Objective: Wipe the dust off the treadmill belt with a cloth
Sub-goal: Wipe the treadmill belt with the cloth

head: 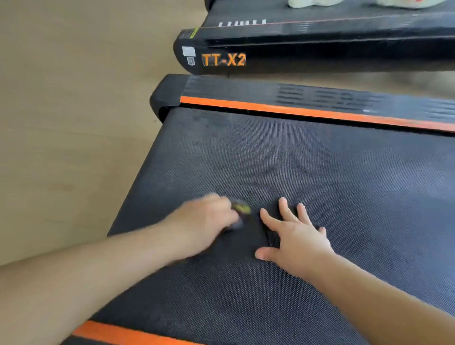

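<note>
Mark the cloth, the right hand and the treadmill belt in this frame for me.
cloth [242,209]: head view, on its blurred yellow-green patch.
right hand [298,242]: head view, on the back of the hand, which lies flat.
treadmill belt [320,167]: head view, on bare textured surface near the middle.

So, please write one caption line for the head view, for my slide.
Left hand holds a dark cloth on the treadmill belt; right hand rests flat beside it.

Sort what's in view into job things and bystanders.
Job: treadmill belt; cloth, blurred; left hand gripping it; right hand flat on the belt.
Lying about: second treadmill marked TT-X2; pale shoes on it; wooden floor.
</note>
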The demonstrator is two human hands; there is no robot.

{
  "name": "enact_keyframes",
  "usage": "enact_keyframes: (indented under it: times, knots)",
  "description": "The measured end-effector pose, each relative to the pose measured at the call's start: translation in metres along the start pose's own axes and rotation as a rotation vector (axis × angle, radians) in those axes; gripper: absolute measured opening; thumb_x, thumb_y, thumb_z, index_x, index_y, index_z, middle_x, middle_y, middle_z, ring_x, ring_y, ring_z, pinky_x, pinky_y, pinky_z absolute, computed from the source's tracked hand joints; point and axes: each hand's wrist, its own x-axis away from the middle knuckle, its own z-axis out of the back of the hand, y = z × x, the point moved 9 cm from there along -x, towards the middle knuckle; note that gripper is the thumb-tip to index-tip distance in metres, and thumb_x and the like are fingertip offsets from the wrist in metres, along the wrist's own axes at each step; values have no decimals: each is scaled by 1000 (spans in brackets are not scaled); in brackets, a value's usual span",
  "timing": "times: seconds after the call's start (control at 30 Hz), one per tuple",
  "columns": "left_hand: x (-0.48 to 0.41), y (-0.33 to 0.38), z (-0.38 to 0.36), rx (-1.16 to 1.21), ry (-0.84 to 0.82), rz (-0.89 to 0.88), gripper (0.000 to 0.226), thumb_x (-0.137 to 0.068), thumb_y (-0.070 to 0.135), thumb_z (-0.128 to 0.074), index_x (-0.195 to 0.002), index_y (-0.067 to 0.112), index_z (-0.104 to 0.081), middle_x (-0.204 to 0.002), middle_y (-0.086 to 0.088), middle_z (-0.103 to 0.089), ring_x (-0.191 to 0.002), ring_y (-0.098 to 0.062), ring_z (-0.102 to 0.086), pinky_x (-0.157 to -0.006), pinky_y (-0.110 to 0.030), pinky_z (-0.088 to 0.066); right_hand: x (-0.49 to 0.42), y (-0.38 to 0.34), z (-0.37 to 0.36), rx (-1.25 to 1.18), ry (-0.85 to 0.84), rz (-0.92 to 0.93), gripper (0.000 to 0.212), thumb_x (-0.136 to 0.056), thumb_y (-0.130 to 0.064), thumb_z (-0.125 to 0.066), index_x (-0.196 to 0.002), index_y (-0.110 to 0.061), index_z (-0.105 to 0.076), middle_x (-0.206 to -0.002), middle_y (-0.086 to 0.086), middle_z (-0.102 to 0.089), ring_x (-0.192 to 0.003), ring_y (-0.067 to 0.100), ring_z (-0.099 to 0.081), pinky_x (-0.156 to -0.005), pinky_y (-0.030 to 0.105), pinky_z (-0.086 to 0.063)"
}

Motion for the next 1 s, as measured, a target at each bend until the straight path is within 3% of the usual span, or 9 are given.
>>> enact_keyframes:
  times: [0.1, 0.23, 0.3, 0.43, 0.6, 0.67, 0.73, 0.87, 1.0]
  knots:
    - [16, -67, 20, 51, 237, 362, 18, -86, 5, -57, -87, 23, -61, -86, 0, -52, -80, -23, -44, -64, -44, -49, -4, 2, 0, -29, 1, -16, 96, -82, -71, -69, -157, -57, -10, -171, -13, 15, -158, 30, 15, -115, 77, -19]
    - [41, 40, -5, 184, 9, -77, 26, -85, 18, -46, -97, 23, -68, -94, 6, -59, -82, -17, -48, -74, -35, -46, -5, 1, 0, -12, 0, -26, 99, -79, -73, -71, -157, -57, -11, -171, -14, 14, -159, 29, 13, -115, 76, -21]
    - [45, 39, -4, 102, -112, -198, 25, -88, 22, -45, -100, 25, -67, -94, 8, -57, -83, -15, -49, -72, -34, -47, -5, 2, 1, -5, -1, -39, 99, -78, -72, -72, -157, -57, -13, -171, -14, 13, -159, 30, 12, -115, 76, -22]
    - [31, -59, 30, 78, 204, 307, 17, -83, 21, -50, -86, 25, -66, -84, 3, -51, -76, -23, -52, -62, -41, -52, -3, 0, 1, -35, 7, -43, 99, -78, -69, -75, -156, -57, -16, -171, -14, 12, -159, 29, 12, -117, 76, -19]
    - [48, 51, -6, 223, -78, -94, 16, -88, 24, -50, -94, 23, -64, -96, 4, -54, -88, -17, -52, -75, -35, -47, -2, 2, 2, -21, 21, -33, 97, -79, -72, -71, -156, -59, -14, -171, -15, 13, -159, 27, 12, -118, 73, -21]
    - [51, 41, -8, 114, -153, -175, 9, -89, 26, -45, -93, 30, -53, -99, 3, -52, -87, -18, -51, -73, -36, -49, -2, 3, 0, -21, 33, -28, 96, -79, -73, -70, -156, -60, -13, -171, -16, 13, -159, 25, 12, -118, 71, -23]
    - [35, -9, -5, -23, -117, -69, 31, -88, 17, -51, -84, 38, -29, -95, 2, -46, -79, -21, -47, -67, -41, -50, -4, 4, 1, -21, 36, -34, 97, -78, -73, -71, -155, -60, -14, -171, -17, 12, -159, 24, 12, -118, 71, -25]
    - [22, -57, 17, -11, 76, 424, 12, -88, 10, -56, -95, 19, -56, -92, 1, -38, -80, -28, -51, -62, -34, -35, -5, 5, 0, -36, 25, -46, 97, -77, -70, -75, -154, -61, -18, -171, -17, 11, -159, 23, 12, -117, 72, -23]
    - [55, 51, -5, 216, -9, 213, 17, -84, 11, -60, -99, 19, -60, -99, -2, -46, -87, -26, -51, -67, -36, -40, 0, 0, 4, -38, 41, -59, 97, -78, -67, -76, -155, -58, -18, -172, -12, 10, -159, 26, 12, -117, 74, -19]
